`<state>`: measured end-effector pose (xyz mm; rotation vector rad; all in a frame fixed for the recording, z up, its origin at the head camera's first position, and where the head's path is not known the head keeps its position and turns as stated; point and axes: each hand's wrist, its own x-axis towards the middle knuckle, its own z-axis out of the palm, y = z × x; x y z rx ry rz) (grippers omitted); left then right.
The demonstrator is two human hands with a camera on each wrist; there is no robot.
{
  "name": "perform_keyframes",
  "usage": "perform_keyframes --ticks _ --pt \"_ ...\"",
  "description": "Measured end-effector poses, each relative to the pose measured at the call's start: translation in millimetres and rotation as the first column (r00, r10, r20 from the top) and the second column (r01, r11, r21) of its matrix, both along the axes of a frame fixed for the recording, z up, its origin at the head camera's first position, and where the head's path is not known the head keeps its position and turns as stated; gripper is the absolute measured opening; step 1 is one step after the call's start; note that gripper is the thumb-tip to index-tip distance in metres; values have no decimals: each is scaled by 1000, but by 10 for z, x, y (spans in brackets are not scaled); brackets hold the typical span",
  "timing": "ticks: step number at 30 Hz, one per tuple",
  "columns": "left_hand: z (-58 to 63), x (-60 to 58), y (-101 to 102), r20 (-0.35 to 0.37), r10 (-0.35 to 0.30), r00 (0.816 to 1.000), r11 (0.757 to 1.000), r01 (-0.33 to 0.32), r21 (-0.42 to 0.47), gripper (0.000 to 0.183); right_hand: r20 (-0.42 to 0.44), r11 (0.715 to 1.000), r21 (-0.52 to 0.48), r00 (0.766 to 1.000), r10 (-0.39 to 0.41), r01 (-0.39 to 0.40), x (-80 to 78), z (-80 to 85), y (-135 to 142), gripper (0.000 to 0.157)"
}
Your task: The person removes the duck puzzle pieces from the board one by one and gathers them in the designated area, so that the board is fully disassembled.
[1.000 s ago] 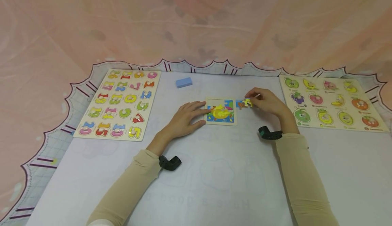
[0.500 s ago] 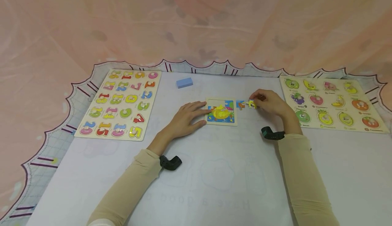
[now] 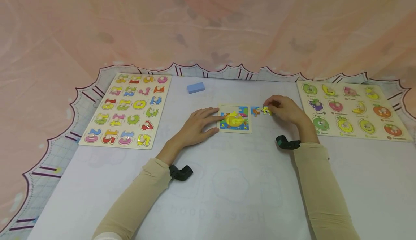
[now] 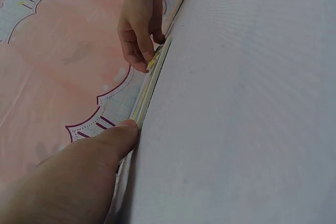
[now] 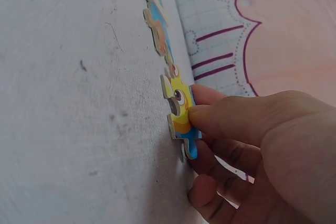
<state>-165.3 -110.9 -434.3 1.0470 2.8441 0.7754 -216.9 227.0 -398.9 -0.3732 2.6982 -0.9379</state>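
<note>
In the head view a small framed duck puzzle [image 3: 234,119] lies mid-table, its upper left part bare. My left hand [image 3: 198,127] rests at the puzzle's left edge, fingers extended, with fingertips on the frame. Between thumb and fingers my right hand [image 3: 286,110] pinches a yellow and blue puzzle piece [image 5: 181,100] that shows a printed eye. Just right of the frame lies another puzzle piece [image 3: 255,110], blue with orange. The held piece is tilted up near it; whether the two touch I cannot tell.
A number puzzle board [image 3: 125,111] lies at the left, and a fruit puzzle board [image 3: 354,110] at the right. Behind the duck puzzle sits a blue block [image 3: 195,88]. A scalloped cloth [image 3: 208,72] borders the table's back edge.
My right hand has shifted slightly to the right with the yellow piece, away from the blue and orange piece, and turned it a little. My left hand stays put.
</note>
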Motion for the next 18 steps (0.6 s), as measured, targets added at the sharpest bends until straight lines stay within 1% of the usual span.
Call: perform_keyframes --ticks 9,18 --pt "-6 -8 -7 -8 -2 1000 1000 2 5 47 -26 1000 10 1000 10 -10 -4 -26 -2 20" --pt "-2 -1 -3 -10 -4 1000 1000 4 16 46 -20 1000 -7 1000 -14 14 -2 -33 -15 19"
